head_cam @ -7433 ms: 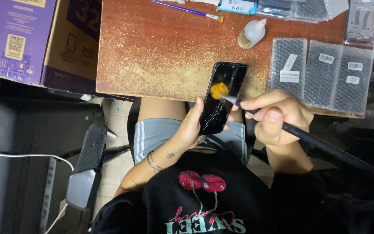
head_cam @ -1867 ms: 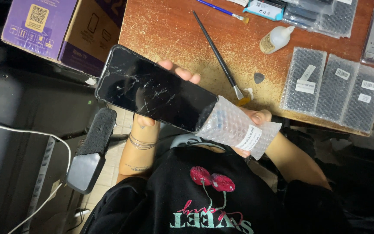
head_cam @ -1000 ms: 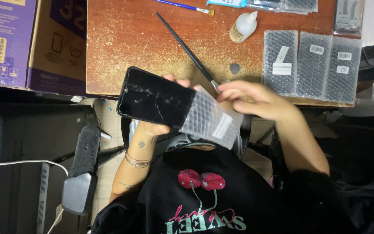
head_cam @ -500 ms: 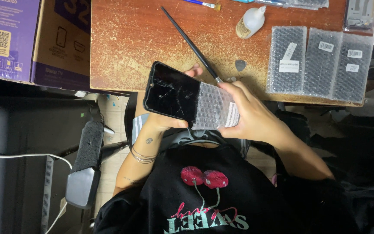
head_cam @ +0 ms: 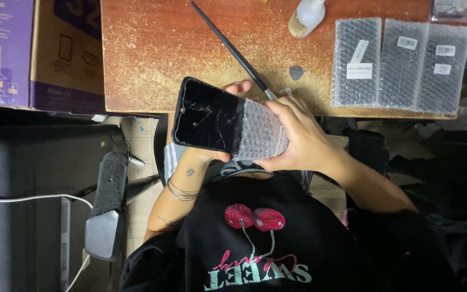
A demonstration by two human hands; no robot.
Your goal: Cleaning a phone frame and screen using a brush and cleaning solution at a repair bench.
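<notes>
Smartphone [head_cam: 209, 116] with cracked black screen, held above the wooden table's [head_cam: 152, 59] near edge, half inside a bubble-wrap sleeve [head_cam: 260, 131]. Left hand [head_cam: 228, 154] grips underneath; right hand [head_cam: 298, 138] clasps the sleeve.

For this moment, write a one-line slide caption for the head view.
Two hands slide a cracked black phone into a bubble-wrap sleeve above a worn wooden table.
</notes>
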